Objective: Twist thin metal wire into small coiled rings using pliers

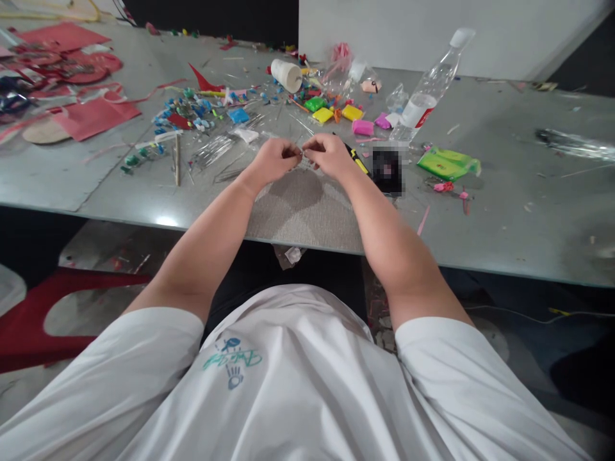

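Both my hands meet above the front middle of the grey table (307,221), fingertips nearly touching. My left hand (273,159) is closed in a pinch, and my right hand (329,155) pinches just beside it. Whatever lies between the fingertips is too small to name. Thin clear strips and wires (216,147) lie to the left of my left hand, with a crumpled white scrap (246,134) close by. Right of my right hand are a yellow and black tool (359,162), partly hidden by the hand, and a dark blurred-out rectangle (387,170).
A clear bottle (427,96) stands tilted in view at the back right. Yellow packets (323,115), a pink packet (363,127) and a white roll (287,75) lie behind my hands. A green packet (446,164) is at right; red sheets (98,117) and small blue pieces (196,115) are left.
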Tool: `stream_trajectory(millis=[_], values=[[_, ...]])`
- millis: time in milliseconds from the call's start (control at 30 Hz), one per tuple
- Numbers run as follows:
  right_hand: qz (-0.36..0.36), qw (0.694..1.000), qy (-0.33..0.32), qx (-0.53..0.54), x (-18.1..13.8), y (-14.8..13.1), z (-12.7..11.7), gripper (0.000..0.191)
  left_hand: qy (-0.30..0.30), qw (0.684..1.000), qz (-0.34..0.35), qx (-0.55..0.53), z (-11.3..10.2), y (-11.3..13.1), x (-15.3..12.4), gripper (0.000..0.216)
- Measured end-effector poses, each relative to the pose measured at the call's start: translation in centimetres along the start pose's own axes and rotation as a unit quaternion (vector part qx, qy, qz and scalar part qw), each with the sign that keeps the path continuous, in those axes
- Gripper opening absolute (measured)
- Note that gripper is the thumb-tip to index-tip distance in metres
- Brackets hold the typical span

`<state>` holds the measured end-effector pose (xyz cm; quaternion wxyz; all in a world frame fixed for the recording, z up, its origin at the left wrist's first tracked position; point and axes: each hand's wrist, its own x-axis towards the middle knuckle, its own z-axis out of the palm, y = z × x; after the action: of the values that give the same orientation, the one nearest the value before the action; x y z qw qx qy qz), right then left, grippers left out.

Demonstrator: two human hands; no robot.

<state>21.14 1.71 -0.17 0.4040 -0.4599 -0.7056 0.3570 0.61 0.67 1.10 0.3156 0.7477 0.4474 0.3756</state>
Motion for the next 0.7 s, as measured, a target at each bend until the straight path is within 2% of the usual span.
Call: stream_trajectory(millis=[267,567,700], values=[[-0.072,0.995,-0.001,-0.067,-0.9,-0.8,-0.8,0.012,-0.009,0.999,-0.032,-0.040,0.4,0.1,0.0,0.025],[-0.093,0.992,-0.008,-0.087,-1.3,-1.5,-0.9,0.015,0.015,0.993,-0.053,-0.104,1.1,0.1,0.2,0.024],[-0.079,0.996,0.011,-0.048,-0.8,-1.2,-0.4,0.013,0.020,0.994,-0.049,-0.091,1.0,0.0,0.3,0.026]])
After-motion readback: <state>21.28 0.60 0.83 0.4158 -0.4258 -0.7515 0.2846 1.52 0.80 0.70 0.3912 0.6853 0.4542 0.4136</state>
